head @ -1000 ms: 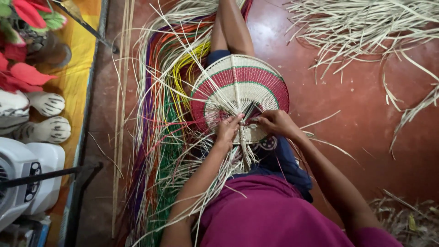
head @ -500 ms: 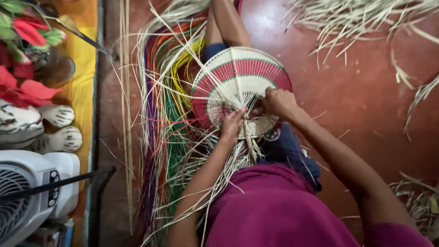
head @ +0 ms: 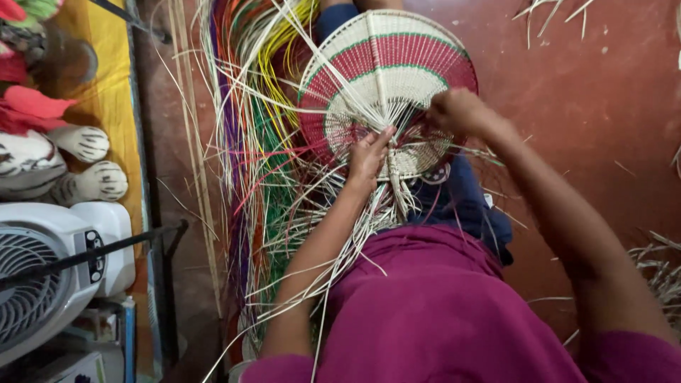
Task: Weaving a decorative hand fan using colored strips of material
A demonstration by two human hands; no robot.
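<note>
A round woven fan (head: 397,60) in cream, red and green lies on my lap. My left hand (head: 369,157) pinches the straw strands at the fan's centre, where the ribs meet. My right hand (head: 460,110) is closed on a thin strand at the fan's right side, pulled up and away from the centre. Loose straw ends (head: 333,234) hang down from the fan over my purple shirt.
Bundles of dyed straw (head: 255,142) in purple, green, yellow and orange lie on the red floor to the left. A white fan heater (head: 50,269), a striped plush toy (head: 64,167) and a yellow mat (head: 106,99) sit at far left. Dry straw scraps (head: 660,276) lie at right.
My right hand has moved up and to the right from the fan's centre, drawing a strand out. My left hand stays at the centre. The camera has shifted, so the fan sits higher in view.
</note>
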